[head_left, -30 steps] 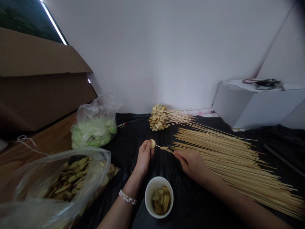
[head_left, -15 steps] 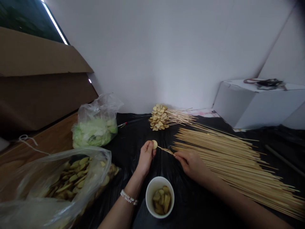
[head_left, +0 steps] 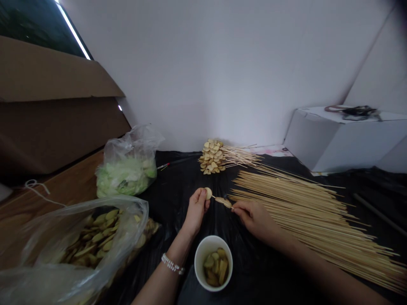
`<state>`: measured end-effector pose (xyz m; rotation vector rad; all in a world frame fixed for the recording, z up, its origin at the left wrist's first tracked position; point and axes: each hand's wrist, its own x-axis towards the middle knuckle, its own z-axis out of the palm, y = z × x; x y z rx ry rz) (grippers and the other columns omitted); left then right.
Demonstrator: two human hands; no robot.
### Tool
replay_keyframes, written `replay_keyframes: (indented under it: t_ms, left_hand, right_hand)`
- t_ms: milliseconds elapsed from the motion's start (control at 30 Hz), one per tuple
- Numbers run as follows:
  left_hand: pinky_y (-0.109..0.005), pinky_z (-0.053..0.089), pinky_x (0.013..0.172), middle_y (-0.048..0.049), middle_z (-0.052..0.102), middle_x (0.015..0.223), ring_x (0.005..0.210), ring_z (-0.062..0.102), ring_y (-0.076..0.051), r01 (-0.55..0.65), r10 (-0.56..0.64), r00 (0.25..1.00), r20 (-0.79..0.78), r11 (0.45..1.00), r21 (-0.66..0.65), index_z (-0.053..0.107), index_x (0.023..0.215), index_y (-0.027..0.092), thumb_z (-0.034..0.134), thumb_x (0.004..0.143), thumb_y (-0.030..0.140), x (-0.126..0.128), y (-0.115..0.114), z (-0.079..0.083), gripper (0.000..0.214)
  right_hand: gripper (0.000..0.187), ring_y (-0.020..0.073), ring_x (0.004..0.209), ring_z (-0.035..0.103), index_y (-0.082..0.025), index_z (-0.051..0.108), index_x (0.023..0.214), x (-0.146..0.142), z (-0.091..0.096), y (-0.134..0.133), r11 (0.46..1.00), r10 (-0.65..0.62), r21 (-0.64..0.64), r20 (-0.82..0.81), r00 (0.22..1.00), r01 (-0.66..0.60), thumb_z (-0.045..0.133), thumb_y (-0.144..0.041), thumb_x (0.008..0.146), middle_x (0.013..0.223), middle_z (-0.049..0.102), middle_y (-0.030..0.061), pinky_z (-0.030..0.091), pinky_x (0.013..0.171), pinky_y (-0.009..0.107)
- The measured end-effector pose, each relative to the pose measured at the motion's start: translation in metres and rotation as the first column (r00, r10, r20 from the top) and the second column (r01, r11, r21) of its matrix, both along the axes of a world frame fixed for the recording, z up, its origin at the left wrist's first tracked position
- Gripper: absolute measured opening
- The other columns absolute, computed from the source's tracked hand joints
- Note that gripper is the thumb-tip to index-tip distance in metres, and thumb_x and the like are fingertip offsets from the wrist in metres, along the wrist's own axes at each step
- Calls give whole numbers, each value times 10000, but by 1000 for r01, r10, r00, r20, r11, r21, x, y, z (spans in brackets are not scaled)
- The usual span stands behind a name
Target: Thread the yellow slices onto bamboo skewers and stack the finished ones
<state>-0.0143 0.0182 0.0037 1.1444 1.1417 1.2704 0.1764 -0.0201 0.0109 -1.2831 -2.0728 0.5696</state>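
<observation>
My left hand (head_left: 196, 207) pinches a round pale potato slice (head_left: 208, 193) between thumb and fingers. My right hand (head_left: 251, 215) grips a thin wooden skewer (head_left: 214, 197) whose tip points left at that slice. Other slices (head_left: 224, 202) are threaded on the skewer just left of my right fingers. Whether the tip has entered the held slice, I cannot tell. Below my hands stands a white cup (head_left: 197, 264) with more potato slices (head_left: 216, 267) in it. Beyond them lies a pile of slices on skewers (head_left: 212, 156), sticks pointing right.
Many bare skewers (head_left: 305, 212) lie spread at the right. At the left sit an open plastic bag of slices (head_left: 95, 237) and a bag of pale green vegetable (head_left: 125, 169). A cardboard box (head_left: 57, 123) and a white box (head_left: 333, 140) flank the black sheet (head_left: 171, 186).
The potato slice in my left hand has shifted slightly right and turned. The slices on the skewer have rotated and show a broader face. Both hands keep their grips.
</observation>
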Motion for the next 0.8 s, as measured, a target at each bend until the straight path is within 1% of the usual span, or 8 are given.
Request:
replay_keyframes:
  t_ms: [67,200,267,433,533,600,733,800]
  left_hand:
    - [-182,161,402,87,358,468,405,255,-50,4,-4,1000,-4,1000,10,444,708,187,547,787,528,0,0,0,365]
    - [-189,162,395,84,366,463,397,254,-53,12,-12,1000,-22,1000,20,439,699,189,534,793,538,0,0,-1,374]
    - [-189,169,396,83,370,465,395,261,-53,10,-9,999,-38,1000,22,443,700,189,536,791,542,1,-1,0,376]
    - [-185,170,403,84,369,473,400,269,-53,22,-21,999,-37,1000,19,451,708,187,551,778,551,2,-1,2,383]
    - [-187,167,402,86,364,482,402,269,-52,36,-36,999,-21,999,15,449,710,189,554,773,557,3,-1,2,388]
    - [-192,164,397,86,361,471,397,260,-53,46,-45,998,-35,999,17,448,707,190,543,782,558,3,-2,0,387]
    - [-199,165,396,81,367,458,396,257,-55,60,-58,995,-77,998,32,449,687,188,530,795,551,5,-2,-2,387]
    - [-201,167,397,80,368,455,397,258,-57,65,-62,995,-81,997,36,455,689,187,531,794,553,6,-3,-3,388]
  right_hand:
    - [235,153,713,608,-208,650,800,0,-1,0,999,-14,34,17,1000,13,438,-219,899,755,678,12,389,654,249]
    - [267,181,778,605,-195,645,842,0,-6,-2,991,-40,133,113,993,25,389,-217,913,810,676,53,391,722,277]
    - [270,180,775,603,-194,643,842,0,-7,-3,993,-29,116,103,994,17,384,-215,914,804,675,52,391,725,278]
    - [246,152,684,589,-192,640,766,-1,1,-1,998,10,-54,-36,999,-12,433,-234,893,716,663,21,381,621,245]
    - [238,149,678,586,-192,638,740,-1,4,0,995,-1,-102,-58,998,-4,448,-231,878,694,657,15,376,604,239]
    - [234,149,681,586,-196,639,752,-1,3,0,997,-7,-82,-52,999,2,443,-231,877,707,659,14,378,614,241]
    - [266,159,678,588,-201,632,765,-1,-3,0,1000,-1,8,4,1000,1,399,-230,891,719,661,26,381,641,261]
    - [271,165,682,591,-202,632,772,-1,-4,1,1000,6,7,6,1000,-6,393,-237,893,724,666,29,385,646,266]
